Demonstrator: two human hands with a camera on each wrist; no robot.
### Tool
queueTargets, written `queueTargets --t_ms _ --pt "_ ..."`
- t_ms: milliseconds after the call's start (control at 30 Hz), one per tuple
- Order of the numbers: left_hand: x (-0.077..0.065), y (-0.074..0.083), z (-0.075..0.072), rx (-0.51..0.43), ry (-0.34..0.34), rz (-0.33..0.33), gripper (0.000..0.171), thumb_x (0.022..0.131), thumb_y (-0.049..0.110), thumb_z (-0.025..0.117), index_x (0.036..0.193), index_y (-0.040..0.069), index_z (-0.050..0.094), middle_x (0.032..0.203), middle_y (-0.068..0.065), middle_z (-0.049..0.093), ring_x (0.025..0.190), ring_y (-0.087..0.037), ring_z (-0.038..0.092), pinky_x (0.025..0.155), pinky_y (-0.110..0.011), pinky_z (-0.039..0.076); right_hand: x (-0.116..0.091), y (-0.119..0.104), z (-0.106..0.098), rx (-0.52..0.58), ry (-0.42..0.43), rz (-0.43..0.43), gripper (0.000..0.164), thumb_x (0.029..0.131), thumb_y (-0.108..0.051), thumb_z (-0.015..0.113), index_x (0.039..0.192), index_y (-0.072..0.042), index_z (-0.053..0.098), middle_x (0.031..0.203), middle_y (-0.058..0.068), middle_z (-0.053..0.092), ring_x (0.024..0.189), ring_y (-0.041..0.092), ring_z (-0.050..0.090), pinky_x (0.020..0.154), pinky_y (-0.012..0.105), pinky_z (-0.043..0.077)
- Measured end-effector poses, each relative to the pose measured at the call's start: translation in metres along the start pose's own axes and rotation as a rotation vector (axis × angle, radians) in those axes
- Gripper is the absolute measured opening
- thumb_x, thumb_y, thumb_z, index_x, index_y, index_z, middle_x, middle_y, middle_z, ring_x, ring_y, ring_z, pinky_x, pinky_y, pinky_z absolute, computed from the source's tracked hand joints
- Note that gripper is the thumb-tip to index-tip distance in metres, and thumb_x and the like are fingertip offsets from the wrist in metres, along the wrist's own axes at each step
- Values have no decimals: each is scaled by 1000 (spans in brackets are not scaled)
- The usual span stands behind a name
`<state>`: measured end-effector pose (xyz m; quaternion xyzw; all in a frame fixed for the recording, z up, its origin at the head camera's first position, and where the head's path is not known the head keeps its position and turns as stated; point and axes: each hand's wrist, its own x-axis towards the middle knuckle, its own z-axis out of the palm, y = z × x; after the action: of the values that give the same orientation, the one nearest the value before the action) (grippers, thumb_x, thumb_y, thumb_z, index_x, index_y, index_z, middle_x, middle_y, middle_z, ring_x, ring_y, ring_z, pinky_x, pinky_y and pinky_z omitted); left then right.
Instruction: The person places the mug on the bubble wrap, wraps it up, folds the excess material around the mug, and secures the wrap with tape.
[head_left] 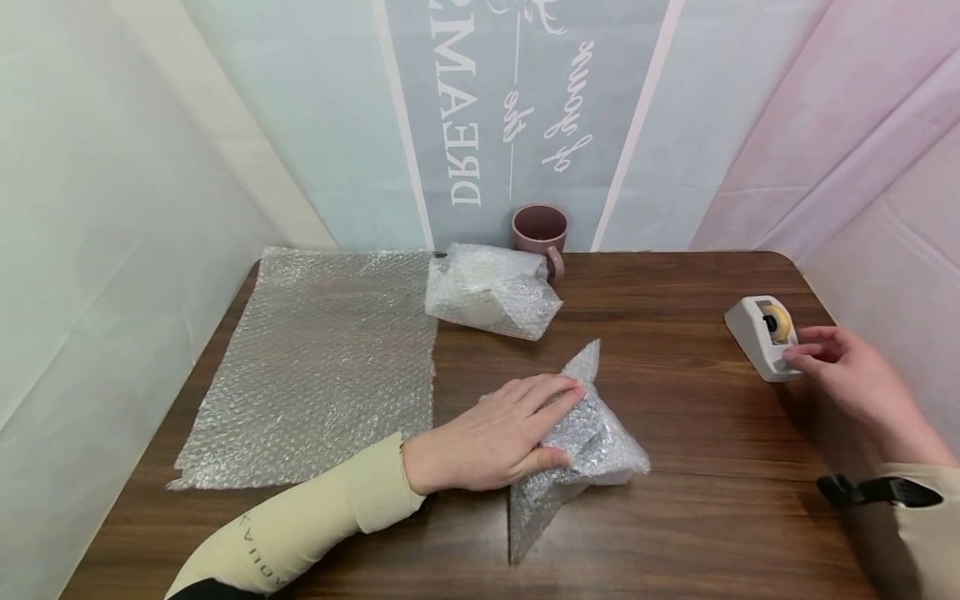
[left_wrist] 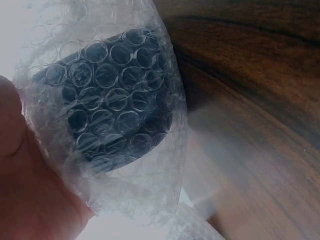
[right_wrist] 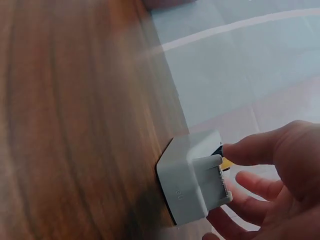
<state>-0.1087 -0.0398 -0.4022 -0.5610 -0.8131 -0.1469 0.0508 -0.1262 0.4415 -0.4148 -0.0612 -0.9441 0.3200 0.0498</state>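
Note:
My left hand (head_left: 502,433) rests across a bubble-wrapped bundle (head_left: 600,446), its fingers stretched over the top and its thumb out to the side. Through the plastic, the left wrist view reveals a dark, flat-faced object (left_wrist: 115,100); its kind is obscured by the bubbles. At the far right, my right hand (head_left: 855,375) has its thumb and fingers bent around the front end of a white tape dispenser (right_wrist: 185,180), by the toothed cutting edge. The dispenser stands on the table with a yellowish tape roll (head_left: 780,325) in it.
A flat sheet of bubble wrap (head_left: 322,358) covers the table's left part. Behind the bundle lies another bubble-wrapped package (head_left: 487,287), with a mauve mug (head_left: 540,233) beside it at the back edge. Fabric walls enclose the brown wooden table (head_left: 675,533) at the back and sides.

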Motion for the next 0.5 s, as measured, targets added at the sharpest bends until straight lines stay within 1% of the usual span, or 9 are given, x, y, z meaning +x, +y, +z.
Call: queueTargets --t_ms 33,100,133,233,267,300,367,467,500 --pt "0 0 0 -3 -2 -2 77 101 57 15 158 4 21 158 -9 25 147 -19 18 119 -33 16 1 -1 0 19 -2 9 52 97 -24 66 129 12 45 84 -19 59 70 -11 47 58 17 40" --pt "0 0 0 -5 -9 -4 77 101 57 15 158 5 21 159 -9 25 147 -19 19 119 -33 16 1 -3 2 46 13 44 51 97 -24 66 128 10 45 81 -26 53 70 -8 47 58 17 41" --pt "0 0 0 -7 -12 -5 77 101 57 15 158 5 20 159 -9 25 147 -19 19 119 -33 16 1 -4 3 63 32 58 48 96 -22 67 126 9 45 82 -24 53 71 -6 47 58 17 41" --pt "0 -1 0 -6 -19 -6 78 101 58 14 158 6 20 159 -8 24 147 -18 18 119 -33 16 -1 -10 6 44 111 67 47 93 -21 71 123 5 46 90 -8 53 75 -1 45 59 18 39" --pt "0 -1 0 -5 -21 -6 78 101 58 14 159 6 19 159 -8 24 147 -18 18 119 -33 16 -2 -12 7 30 145 67 45 92 -21 73 120 2 48 91 -3 51 76 0 44 60 18 39" --pt "0 -2 1 -5 -22 -7 78 101 58 14 159 6 19 160 -8 24 148 -18 18 119 -33 16 -2 -14 8 36 176 65 40 91 -22 74 116 -3 49 91 -1 50 76 0 43 60 17 38" --pt "1 -2 1 -4 -27 -7 78 101 59 13 159 6 19 160 -8 23 148 -17 17 119 -33 15 -4 -16 9 107 224 84 29 92 -23 72 110 -13 52 88 -4 53 72 -1 45 58 17 38" --pt "1 -2 2 -5 -33 -6 78 101 59 13 159 7 18 160 -7 23 148 -17 17 119 -32 15 -8 -17 6 292 294 152 17 96 -23 66 99 -27 49 74 -19 55 62 -3 49 50 16 37" --pt "1 -2 2 -4 -34 -6 78 101 59 13 159 7 18 160 -7 23 148 -17 18 119 -32 15 -10 -16 5 362 309 178 15 97 -22 63 97 -28 49 71 -22 56 60 -3 50 48 16 37"
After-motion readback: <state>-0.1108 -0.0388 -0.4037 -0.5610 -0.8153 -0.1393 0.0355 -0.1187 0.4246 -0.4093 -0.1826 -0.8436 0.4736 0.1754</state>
